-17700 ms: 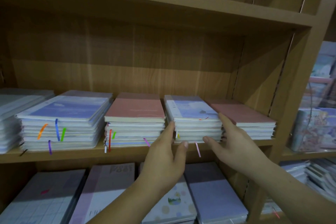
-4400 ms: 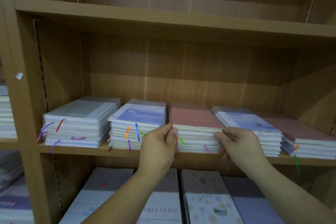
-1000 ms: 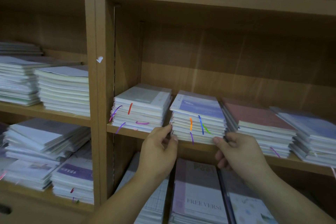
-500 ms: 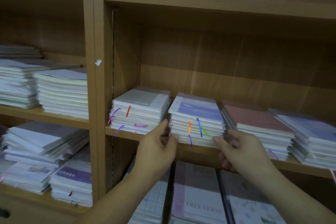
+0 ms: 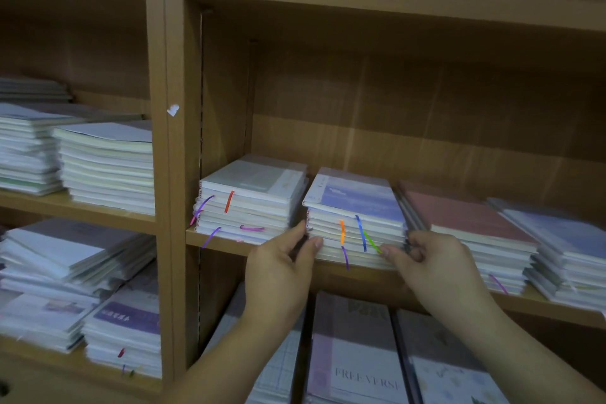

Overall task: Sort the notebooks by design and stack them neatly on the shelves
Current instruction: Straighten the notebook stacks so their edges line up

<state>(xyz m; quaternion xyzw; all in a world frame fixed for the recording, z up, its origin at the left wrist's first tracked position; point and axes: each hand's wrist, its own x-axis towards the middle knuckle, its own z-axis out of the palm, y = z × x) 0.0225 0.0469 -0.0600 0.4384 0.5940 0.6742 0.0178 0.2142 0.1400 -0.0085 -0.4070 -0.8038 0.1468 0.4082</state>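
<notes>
1. Left hand point(image 5: 282, 272) and right hand point(image 5: 436, 269) have fingers clamped on the front corners of the blue-covered paper notebook stack point(image 5: 357, 203) between them.
2. It rests on the brown wooden shelf point(image 5: 223, 241), with a grey-covered notebook stack point(image 5: 252, 187) left of the fingers.

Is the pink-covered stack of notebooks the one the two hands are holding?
No, the left hand and right hand grip the sides of the blue-covered notebook stack with coloured ribbons; the pink-covered stack lies to its right.

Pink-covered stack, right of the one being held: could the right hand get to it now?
Probably yes. The right hand grips the blue-covered stack beside the pink-covered stack, whose front is unblocked; it must let go first.
</notes>
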